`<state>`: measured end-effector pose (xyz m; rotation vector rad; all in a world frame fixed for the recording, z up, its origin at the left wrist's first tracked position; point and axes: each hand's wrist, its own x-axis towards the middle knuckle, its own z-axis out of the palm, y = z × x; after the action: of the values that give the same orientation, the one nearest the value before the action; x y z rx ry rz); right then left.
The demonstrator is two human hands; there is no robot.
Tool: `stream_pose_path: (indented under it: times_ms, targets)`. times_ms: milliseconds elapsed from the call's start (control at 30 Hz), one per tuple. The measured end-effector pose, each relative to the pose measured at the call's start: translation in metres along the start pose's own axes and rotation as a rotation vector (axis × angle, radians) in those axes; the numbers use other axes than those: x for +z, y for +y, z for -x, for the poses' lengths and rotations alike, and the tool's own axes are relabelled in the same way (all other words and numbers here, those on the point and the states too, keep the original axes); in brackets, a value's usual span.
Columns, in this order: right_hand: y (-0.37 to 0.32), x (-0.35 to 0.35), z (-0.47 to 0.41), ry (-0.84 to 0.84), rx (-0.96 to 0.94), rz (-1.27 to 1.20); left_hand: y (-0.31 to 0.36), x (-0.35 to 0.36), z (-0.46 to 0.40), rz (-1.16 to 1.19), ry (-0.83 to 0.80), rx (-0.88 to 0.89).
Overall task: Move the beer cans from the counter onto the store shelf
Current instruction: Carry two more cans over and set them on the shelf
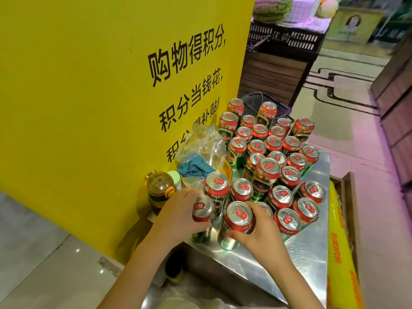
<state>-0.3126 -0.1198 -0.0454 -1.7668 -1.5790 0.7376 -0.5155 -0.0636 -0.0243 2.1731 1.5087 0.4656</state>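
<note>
- At the near left corner of the steel counter (307, 259), two beer cans stand upright side by side, each already inside a hand.
- Left hand (178, 215) wraps the left can (203, 214) from its left side, thumb across the near face; the can's long axis runs straight up, so a plain lift should free it.
- Right hand (260, 233) closes on the right can (236, 225) from its right side, fingers curled behind it and thumb pressed low on the near face.
- Neither hand has the better reach: each has its own can, and the two cans sit just beside one another, nearly touching.
- Behind them, the remaining cans (274, 157) crowd the counter from the middle to the far edge, some stacked on others. The nearest of these stands just behind the gripped pair, so I judge a straight rise safer than a tilt away.
- Every can looks alike: silver lid with a red tab sticker, red band at the shoulder, green body below.
- No store shelf shows in view, so most of the job is yet to be done.
- Left of the cans, against a yellow wall (89, 97), sit a brown bottle (159, 190) and a crumpled plastic bag (200, 148).
</note>
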Motion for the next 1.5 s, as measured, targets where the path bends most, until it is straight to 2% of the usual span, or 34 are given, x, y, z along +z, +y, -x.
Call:
stream_pose_path:
  times_ms: [167,333,633,933,1067,1233,1500]
  targets:
    - [0.006,0.006,-0.006,-0.041,0.038,0.013,-0.008,0.019,0.008,0.352,0.057,-0.091]
    - [0.009,0.012,-0.005,-0.040,0.028,-0.005,-0.015,0.033,0.012,0.620,0.005,-0.163]
    - [-0.008,0.010,0.004,0.031,0.061,-0.037,-0.013,0.031,0.012,0.616,0.087,-0.163]
    - [-0.020,-0.044,0.038,0.104,0.167,-0.411,0.028,0.014,0.025,0.786,0.050,-0.178]
    - [-0.008,-0.077,0.072,0.235,0.237,-0.593,0.075,0.016,0.030,0.912,-0.049,-0.137]
    - [0.017,-0.125,0.144,0.470,0.327,-0.776,0.154,0.044,0.044,1.059,-0.281,-0.036]
    - [0.065,-0.203,0.315,0.959,0.498,-0.755,0.302,0.121,0.113,0.995,-0.695,0.141]
